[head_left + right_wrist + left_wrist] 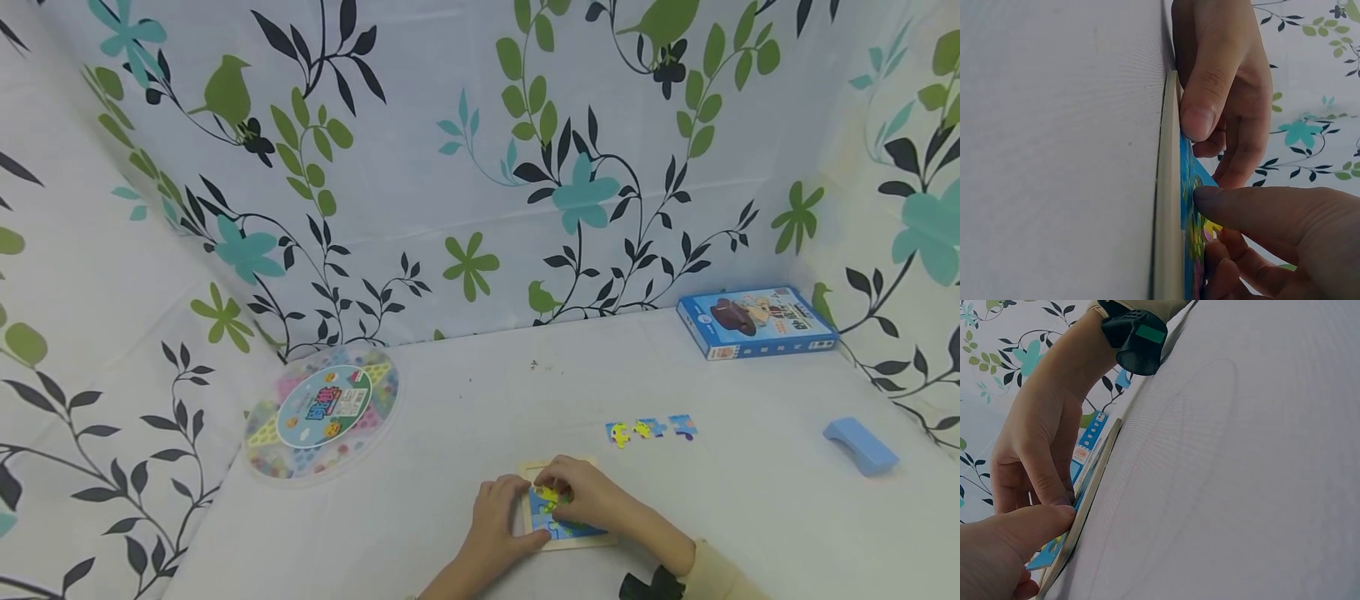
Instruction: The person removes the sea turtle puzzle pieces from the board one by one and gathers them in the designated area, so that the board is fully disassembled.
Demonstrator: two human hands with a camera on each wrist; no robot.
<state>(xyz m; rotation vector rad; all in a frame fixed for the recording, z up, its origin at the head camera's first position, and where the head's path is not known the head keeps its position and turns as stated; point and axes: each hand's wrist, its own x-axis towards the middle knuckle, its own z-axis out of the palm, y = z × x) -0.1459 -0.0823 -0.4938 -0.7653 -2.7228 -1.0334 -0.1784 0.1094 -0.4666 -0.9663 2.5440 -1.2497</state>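
Left hand (497, 521) grips a wooden frame (579, 543) by its edge; right hand (591, 493) pinches a jigsaw piece (1212, 229); white desk (450, 417) separates frame from round case (324, 408).

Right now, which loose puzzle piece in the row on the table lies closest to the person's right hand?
The leftmost piece in the head view; the other pieces sit farther from the right hand.
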